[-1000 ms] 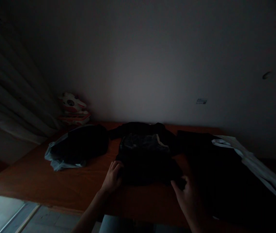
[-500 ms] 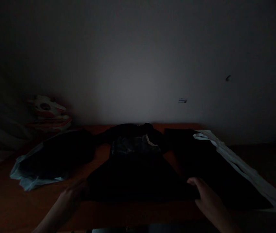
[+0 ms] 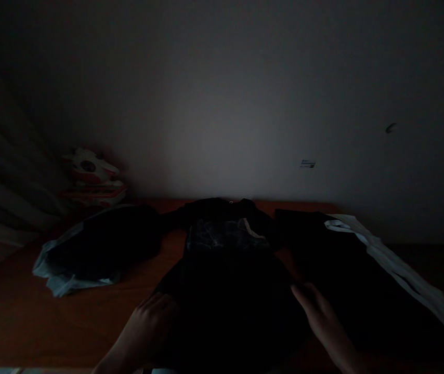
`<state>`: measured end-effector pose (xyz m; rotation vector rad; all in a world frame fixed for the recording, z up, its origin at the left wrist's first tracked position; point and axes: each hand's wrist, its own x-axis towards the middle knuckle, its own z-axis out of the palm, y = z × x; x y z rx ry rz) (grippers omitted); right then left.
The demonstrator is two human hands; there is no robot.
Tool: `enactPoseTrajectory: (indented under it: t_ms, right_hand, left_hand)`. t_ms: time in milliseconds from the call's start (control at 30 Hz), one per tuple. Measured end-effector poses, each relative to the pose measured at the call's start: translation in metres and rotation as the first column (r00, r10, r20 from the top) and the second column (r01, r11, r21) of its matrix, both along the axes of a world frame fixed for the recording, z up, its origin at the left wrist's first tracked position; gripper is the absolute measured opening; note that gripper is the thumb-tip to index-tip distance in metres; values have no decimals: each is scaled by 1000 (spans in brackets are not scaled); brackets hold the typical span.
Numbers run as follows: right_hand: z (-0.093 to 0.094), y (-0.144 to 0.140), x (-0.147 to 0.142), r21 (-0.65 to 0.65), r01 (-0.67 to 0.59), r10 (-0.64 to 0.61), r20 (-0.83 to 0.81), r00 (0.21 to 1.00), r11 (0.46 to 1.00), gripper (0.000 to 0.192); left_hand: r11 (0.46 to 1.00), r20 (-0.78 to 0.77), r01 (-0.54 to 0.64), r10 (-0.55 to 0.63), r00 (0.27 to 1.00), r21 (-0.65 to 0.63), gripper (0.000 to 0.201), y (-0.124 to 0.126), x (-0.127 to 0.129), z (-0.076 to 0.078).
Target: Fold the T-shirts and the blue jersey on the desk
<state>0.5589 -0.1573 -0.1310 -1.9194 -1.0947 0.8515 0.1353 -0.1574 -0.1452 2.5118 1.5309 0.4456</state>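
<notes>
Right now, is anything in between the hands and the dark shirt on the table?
Nothing visible. The left hand and the right hand both rest at the near edges of the dark shirt, touching it.

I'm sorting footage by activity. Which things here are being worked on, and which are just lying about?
Being worked on:
dark garment
left hand, on its left edge
right hand, on its right edge

Lying about:
bag of dark cloth
dark fabric pile
white cloth
red-and-white stack
</notes>
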Motion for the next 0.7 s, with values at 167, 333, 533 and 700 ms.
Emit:
enactPoseTrajectory:
  t_ms: [167, 333, 533, 700]
  right_hand:
    - [10, 1, 11, 41, -136, 133, 54, 990, 990, 56]
    - [0, 10, 1, 130, -33, 14, 143, 990, 991, 49]
    - [2, 11, 11, 101, -336, 292, 305, 906, 937, 29]
    - [-5, 8, 45, -162, -436, 459, 449, 766, 886, 34]
  left_hand:
    - [891, 271, -431, 454, 849, -144, 35, 6, -25, -4]
    - [910, 143, -370, 398, 906, -189, 53, 7, -5, -7]
    - [950, -211, -279, 247, 946, -139, 44, 26, -5, 14]
    - [921, -129, -383, 372, 919, -73, 57, 50, -57, 23]
